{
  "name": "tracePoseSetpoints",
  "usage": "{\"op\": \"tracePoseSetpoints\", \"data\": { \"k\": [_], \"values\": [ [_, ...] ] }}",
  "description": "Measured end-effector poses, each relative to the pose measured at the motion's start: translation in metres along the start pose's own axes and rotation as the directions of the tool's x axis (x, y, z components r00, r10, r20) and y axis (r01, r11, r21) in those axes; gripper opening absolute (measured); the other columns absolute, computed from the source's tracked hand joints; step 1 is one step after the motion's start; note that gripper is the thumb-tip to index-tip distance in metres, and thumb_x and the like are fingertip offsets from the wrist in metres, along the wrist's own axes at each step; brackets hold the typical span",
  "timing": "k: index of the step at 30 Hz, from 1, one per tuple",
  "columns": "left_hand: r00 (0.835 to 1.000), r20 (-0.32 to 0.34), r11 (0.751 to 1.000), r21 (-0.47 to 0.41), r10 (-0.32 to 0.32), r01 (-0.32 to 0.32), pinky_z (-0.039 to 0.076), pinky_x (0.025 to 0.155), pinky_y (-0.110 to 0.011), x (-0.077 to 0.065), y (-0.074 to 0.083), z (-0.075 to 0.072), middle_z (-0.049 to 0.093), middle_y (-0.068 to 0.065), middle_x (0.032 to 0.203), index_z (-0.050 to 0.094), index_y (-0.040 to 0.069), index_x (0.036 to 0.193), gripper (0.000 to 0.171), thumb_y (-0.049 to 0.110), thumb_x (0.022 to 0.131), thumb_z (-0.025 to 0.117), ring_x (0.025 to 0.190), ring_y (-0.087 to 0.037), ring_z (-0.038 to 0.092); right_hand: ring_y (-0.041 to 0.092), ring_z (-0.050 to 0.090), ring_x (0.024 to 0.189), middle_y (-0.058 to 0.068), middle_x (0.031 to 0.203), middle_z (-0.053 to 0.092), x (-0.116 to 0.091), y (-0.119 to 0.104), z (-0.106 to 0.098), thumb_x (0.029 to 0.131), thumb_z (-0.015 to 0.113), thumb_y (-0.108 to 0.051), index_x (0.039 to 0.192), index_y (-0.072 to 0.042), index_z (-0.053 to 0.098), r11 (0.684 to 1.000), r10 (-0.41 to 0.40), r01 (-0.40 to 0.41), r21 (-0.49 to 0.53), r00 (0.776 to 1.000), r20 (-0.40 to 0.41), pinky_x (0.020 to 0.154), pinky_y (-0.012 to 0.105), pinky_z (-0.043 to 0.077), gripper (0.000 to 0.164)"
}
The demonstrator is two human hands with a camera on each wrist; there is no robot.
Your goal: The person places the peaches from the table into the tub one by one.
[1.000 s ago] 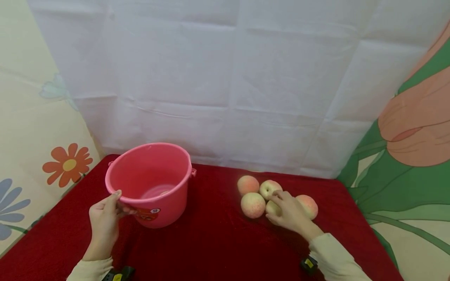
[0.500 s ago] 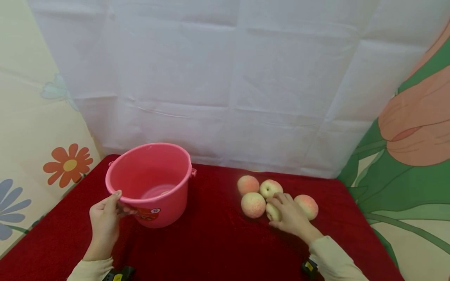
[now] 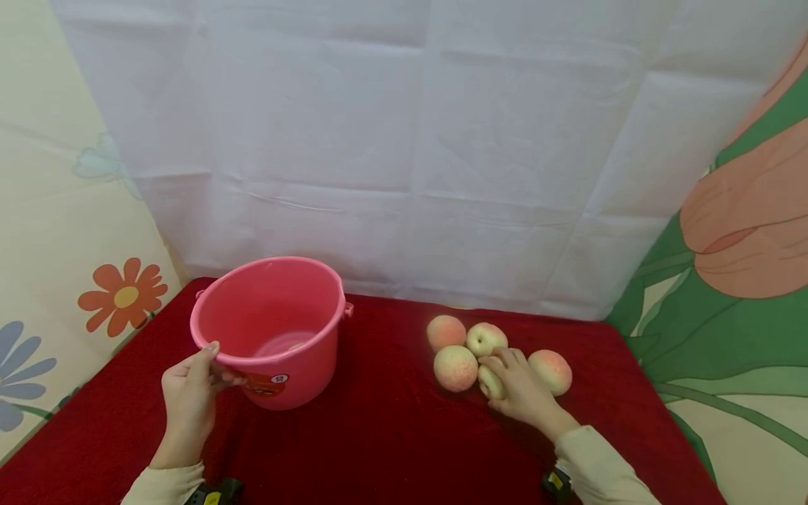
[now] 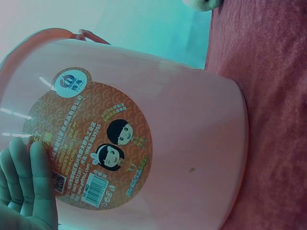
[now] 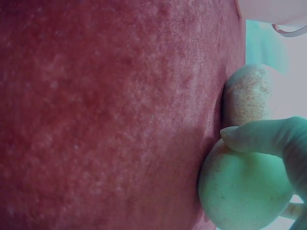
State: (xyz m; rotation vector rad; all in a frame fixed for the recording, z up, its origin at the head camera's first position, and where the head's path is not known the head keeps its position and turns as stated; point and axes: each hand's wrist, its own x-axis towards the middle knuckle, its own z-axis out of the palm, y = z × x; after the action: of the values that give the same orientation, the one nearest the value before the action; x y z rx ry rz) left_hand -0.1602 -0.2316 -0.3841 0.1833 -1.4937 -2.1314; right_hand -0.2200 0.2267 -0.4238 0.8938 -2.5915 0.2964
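A pink bucket (image 3: pixel 303 382) stands on the left of the red cloth, its mouth tipped slightly toward me. My left hand (image 3: pixel 189 400) pinches its near rim, thumb on top and fingers against the outside. In the left wrist view those fingers lie by the bucket's round label (image 4: pixel 96 143). At right, my right hand (image 3: pixel 524 389) grips a pale peach (image 3: pixel 489 382), its thumb (image 5: pixel 254 136) across the fruit in the right wrist view. Close around it lie a speckled peach (image 3: pixel 455 369), a pinkish peach (image 3: pixel 445 332), a yellowish peach (image 3: pixel 486 339) and another peach (image 3: pixel 551 372) beside the hand.
Red cloth (image 3: pixel 379 435) covers the table. A white sheet (image 3: pixel 404 154) hangs along its back edge, with a flower-printed cloth (image 3: pixel 120 301) on the left and a leaf-printed one (image 3: pixel 745 322) on the right.
My right hand has shifted slightly right and toward me around the pale peach, which shows more of its near side. The left hand and the bucket have stayed almost still.
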Motion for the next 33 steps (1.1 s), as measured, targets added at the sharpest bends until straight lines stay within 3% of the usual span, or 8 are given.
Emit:
{"op": "tracePoseSetpoints", "data": {
  "k": [5,9,12,13,16,22,23,33],
  "values": [
    [0.999,-0.027,0.999,0.011,-0.038,0.039,0.051,0.044,-0.026,0.000,0.002,0.002,0.052,-0.005,0.045,0.061,0.002,0.055,0.039,0.014,0.091,0.053,0.039,-0.014,0.057,0.034,0.048,0.095,0.017,0.108,0.051,0.000,0.000,-0.001,0.047,0.086,-0.014,0.108,-0.003,0.059,1.000,-0.020,0.020,0.008,1.000,-0.021,0.071,0.047,0.045,0.067],
    [0.998,-0.032,0.998,0.030,-0.045,0.046,0.052,0.046,-0.029,0.016,-0.023,-0.017,0.053,-0.006,0.046,0.061,0.003,0.056,0.039,0.019,0.091,0.056,0.041,-0.016,0.058,0.034,0.048,0.095,0.016,0.107,0.051,0.000,0.000,-0.003,0.048,0.085,-0.013,0.107,-0.003,0.059,1.000,-0.020,0.020,0.013,1.000,-0.018,0.071,0.046,0.045,0.066],
    [1.000,-0.009,0.999,0.021,-0.024,0.024,0.052,0.047,-0.029,0.017,-0.027,-0.020,0.054,-0.006,0.047,0.062,0.003,0.058,0.038,0.019,0.091,0.056,0.041,-0.016,0.058,0.033,0.048,0.093,0.016,0.106,0.051,0.000,0.001,-0.004,0.046,0.085,-0.013,0.107,-0.003,0.059,0.999,-0.030,0.030,0.013,0.999,-0.032,0.070,0.046,0.045,0.067],
    [0.999,-0.006,0.999,0.018,-0.036,0.036,0.052,0.047,-0.028,0.011,-0.015,-0.012,0.054,-0.006,0.047,0.062,0.003,0.057,0.038,0.017,0.092,0.054,0.041,-0.016,0.058,0.033,0.048,0.093,0.016,0.106,0.051,0.000,0.001,-0.004,0.045,0.085,-0.013,0.107,-0.003,0.060,0.999,-0.034,0.034,0.011,0.999,-0.039,0.069,0.045,0.045,0.067],
    [1.000,0.003,1.000,0.002,-0.018,0.018,0.052,0.047,-0.027,0.001,-0.001,-0.001,0.054,-0.006,0.047,0.062,0.003,0.057,0.037,0.014,0.092,0.053,0.040,-0.015,0.057,0.033,0.048,0.091,0.016,0.105,0.051,0.001,0.002,-0.005,0.044,0.085,-0.013,0.107,-0.003,0.060,0.999,-0.039,0.039,-0.003,0.998,-0.052,0.068,0.044,0.045,0.068],
    [0.996,0.067,0.998,0.013,0.052,-0.053,0.052,0.047,-0.029,0.006,-0.010,-0.011,0.055,-0.007,0.049,0.063,0.000,0.060,0.036,0.015,0.092,0.053,0.042,-0.016,0.058,0.034,0.048,0.094,0.016,0.106,0.051,0.002,0.004,-0.011,0.047,0.085,-0.015,0.111,-0.004,0.059,1.000,-0.010,0.010,-0.002,0.999,-0.039,0.069,0.045,0.045,0.069],
    [0.994,0.089,0.997,-0.018,0.070,-0.069,0.052,0.048,-0.029,0.009,-0.014,-0.014,0.055,-0.008,0.049,0.063,-0.002,0.061,0.036,0.013,0.092,0.052,0.042,-0.018,0.059,0.035,0.048,0.094,0.017,0.106,0.051,0.002,0.004,-0.012,0.048,0.084,-0.015,0.111,-0.005,0.059,1.000,-0.006,0.006,0.002,0.999,-0.038,0.069,0.045,0.046,0.068],
    [0.998,-0.017,0.998,0.028,-0.059,0.059,0.052,0.048,-0.025,-0.004,0.010,0.005,0.054,-0.004,0.046,0.062,0.006,0.055,0.040,0.013,0.093,0.051,0.041,-0.013,0.057,0.036,0.047,0.096,0.018,0.105,0.050,0.006,0.004,-0.020,0.048,0.085,-0.017,0.107,-0.006,0.058,1.000,-0.011,0.011,-0.011,0.997,-0.081,0.065,0.044,0.047,0.065]
  ]
}}
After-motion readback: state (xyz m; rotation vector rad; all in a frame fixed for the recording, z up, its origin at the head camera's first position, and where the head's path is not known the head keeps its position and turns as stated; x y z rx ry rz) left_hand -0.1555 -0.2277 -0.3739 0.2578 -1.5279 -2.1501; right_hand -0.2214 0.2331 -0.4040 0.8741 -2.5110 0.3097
